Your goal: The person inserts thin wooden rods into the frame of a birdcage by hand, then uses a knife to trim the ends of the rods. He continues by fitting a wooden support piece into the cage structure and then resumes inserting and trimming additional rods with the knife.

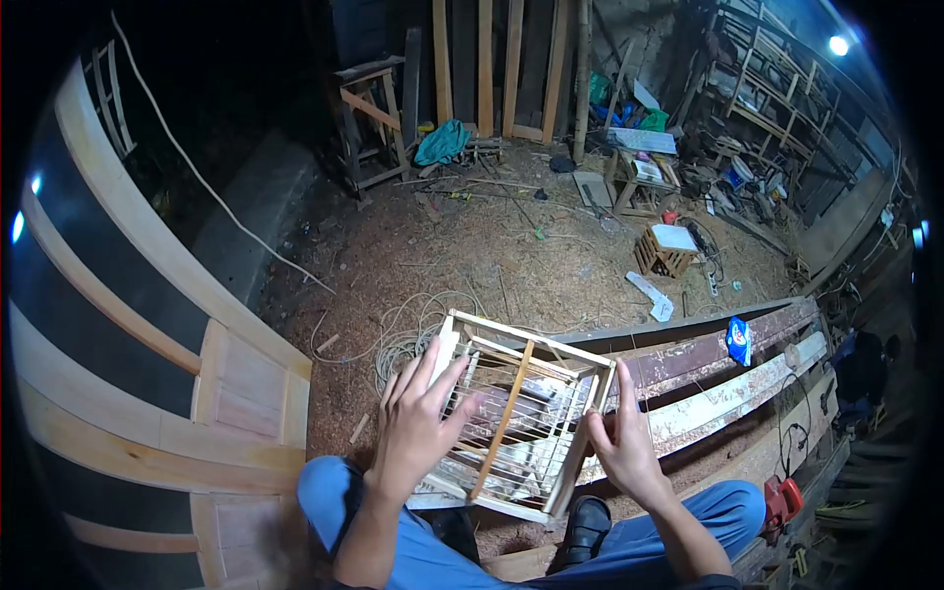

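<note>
A small wooden cage (pixel 508 418) with thin parallel bars and a wooden crosspiece is tilted in front of my lap, between my hands. My left hand (pixel 418 423) lies along its left side, fingers stretched out and thumb spread away from them over the bars. At the opposite side, my right hand (pixel 626 447) has its thumb against the frame and its index finger pointing up along the corner post. The remaining right fingers are partly hidden. Whether my legs also support the cage cannot be seen.
Long planks (pixel 703 408) lie to the right, with a blue packet (pixel 738 341) on them. A red power tool (pixel 782 504) sits near my right knee. A large wooden panel frame (pixel 241 383) stands at left. Coiled cord (pixel 398 339) and a slatted stool (pixel 665 251) are ahead.
</note>
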Motion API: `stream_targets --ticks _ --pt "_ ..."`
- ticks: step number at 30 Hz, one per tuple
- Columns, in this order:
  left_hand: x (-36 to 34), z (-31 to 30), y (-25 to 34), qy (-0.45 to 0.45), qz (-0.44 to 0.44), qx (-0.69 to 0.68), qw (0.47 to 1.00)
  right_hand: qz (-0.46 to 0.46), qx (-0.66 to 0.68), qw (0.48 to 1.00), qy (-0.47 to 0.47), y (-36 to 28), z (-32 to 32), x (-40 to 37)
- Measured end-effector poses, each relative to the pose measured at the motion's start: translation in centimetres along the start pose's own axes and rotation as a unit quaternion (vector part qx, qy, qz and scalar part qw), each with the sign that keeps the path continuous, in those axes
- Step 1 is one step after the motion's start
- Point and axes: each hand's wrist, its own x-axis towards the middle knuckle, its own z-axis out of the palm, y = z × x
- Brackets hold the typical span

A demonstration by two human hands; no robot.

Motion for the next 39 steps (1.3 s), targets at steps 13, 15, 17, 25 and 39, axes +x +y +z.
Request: stream_targets --ticks 13,15,17,25,39 --pt "-0.3 5.4 6.6 0.108 0.003 0.012 0.994 -0.010 0.098 0.995 -0.013 1.2 0.1 -2.0" --pt "0.3 5.9 7.3 0.120 0.009 0.007 0.993 -0.023 0.091 0.995 -0.020 1.0 -0.4 -2.4" --pt "1.0 6.5 7.3 0.122 0.006 0.013 0.992 -0.055 0.085 0.995 -0.003 1.3 -0.2 -3.0" --pt "1.9 6.6 6.4 0.094 0.044 -0.018 0.994 -0.180 0.039 0.973 0.139 2.4 -3.5 -2.2" --pt "1.7 5.5 6.2 0.045 0.118 -0.011 0.992 -0.078 0.357 0.923 0.117 -1.4 -6.3 -0.2"
